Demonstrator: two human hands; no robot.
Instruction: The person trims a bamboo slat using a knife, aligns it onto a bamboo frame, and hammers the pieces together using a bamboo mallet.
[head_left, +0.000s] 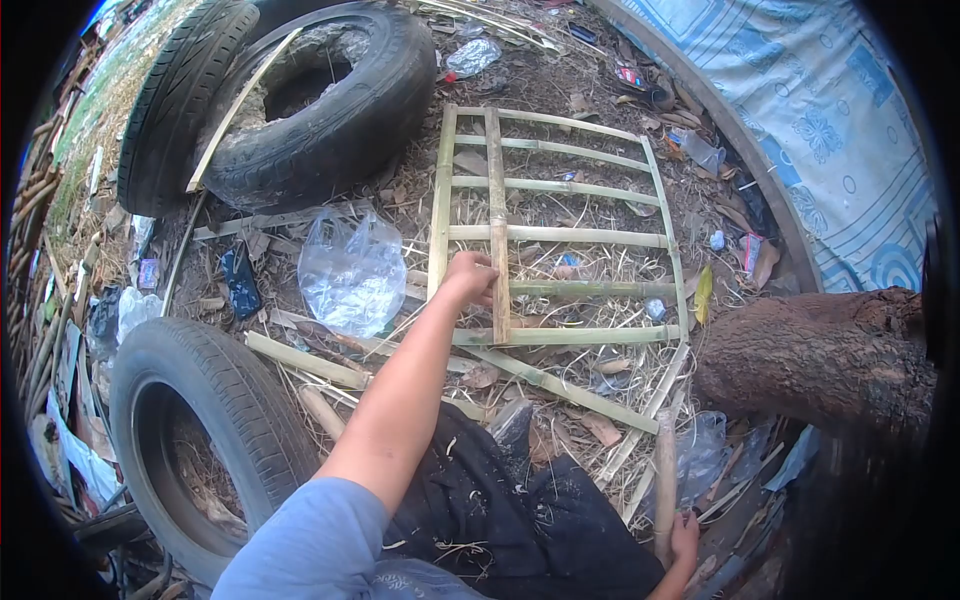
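A rack of pale green bamboo strips (600, 239) lies on the littered ground ahead of me, with several crosspieces between two side strips. A browner bamboo slat (498, 215) lies across the crosspieces near its left side. My left hand (470, 278) is closed around the lower part of this slat, some fingers hidden behind it. At the bottom right, my right hand (685, 538) is low beside a round wooden stick (665, 480). Its fingers are curled, but what they hold cannot be made out.
Old tires (320, 150) stand and lie at upper left, and another tire (200, 440) is at lower left. A clear plastic bag (352, 270) lies left of the rack. A thick tree trunk (810, 360) is at right, below a blue patterned sheet (800, 130). Loose bamboo strips (570, 390) lie nearby.
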